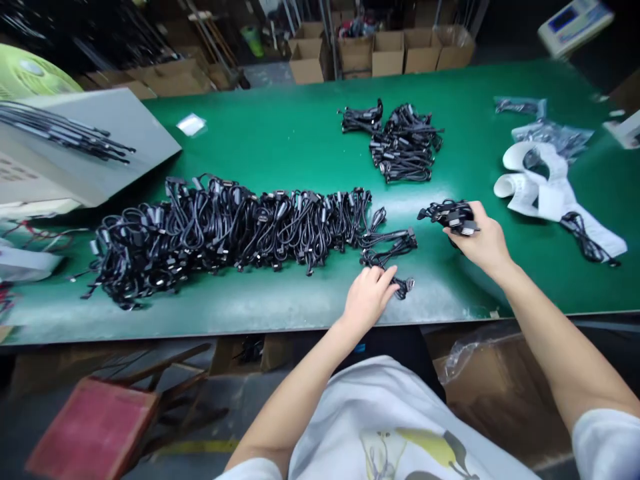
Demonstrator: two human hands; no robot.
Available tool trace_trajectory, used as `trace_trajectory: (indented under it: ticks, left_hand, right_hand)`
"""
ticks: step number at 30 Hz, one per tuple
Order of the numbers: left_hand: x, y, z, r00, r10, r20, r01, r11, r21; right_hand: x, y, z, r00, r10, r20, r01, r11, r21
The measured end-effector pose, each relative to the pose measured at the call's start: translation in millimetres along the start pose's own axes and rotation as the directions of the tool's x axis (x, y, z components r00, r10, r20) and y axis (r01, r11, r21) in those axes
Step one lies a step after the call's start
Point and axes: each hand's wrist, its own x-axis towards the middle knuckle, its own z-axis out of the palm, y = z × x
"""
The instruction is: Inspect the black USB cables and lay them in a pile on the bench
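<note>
- The right hand is closed around a coiled cable bundle. The bundle sticks out to the left of the fingers, just above the green table.
- The left hand rests palm down near the table's front edge. Its fingers are held together and its fingertips touch a loose cable. I cannot tell whether they pinch the cable or only press on it.
- The loose cable trails up and to the right from those fingertips, and lies between the two hands.
- A long cable heap lies just left of the loose cable.
- A smaller cable pile sits farther back, well apart from both hands.
- White paper strips lie to the right of the right hand.
</note>
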Motion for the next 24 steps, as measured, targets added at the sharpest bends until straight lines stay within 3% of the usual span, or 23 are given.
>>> trace_trajectory:
  ticks: [3, 8, 15, 19, 24]
  left_hand:
    - [2, -1, 13.0, 0.999, 0.012, 0.035, -0.012, 1.000, 0.009]
    - [0, -4, 15.0, 0.997, 0.004, 0.071, -0.002, 0.999, -0.037]
    - [7, -7, 10.6, 0.997, -0.052, 0.055, 0.064, 0.967, -0.245]
    - [12, -14, 15.0, 0.993, -0.110, 0.046, 0.120, 0.905, -0.408]
    - [14, -18, 19.7, 0.991, -0.129, 0.027, 0.127, 0.883, -0.452]
  right_hand:
    - [59, 10, 11, 0.975, -0.174, 0.138, 0.207, 0.936, -0.284]
    - [168, -5, 38, 0.922, -0.333, 0.199, 0.385, 0.854, -0.349]
    - [331, -46, 65, 0.932, -0.356, 0.069, 0.353, 0.846, -0.399]
    - [378, -34, 96, 0.968, -0.231, 0.102, 0.252, 0.891, -0.378]
    - [392, -2, 120, 0.974, -0.107, 0.201, 0.167, 0.936, -0.311]
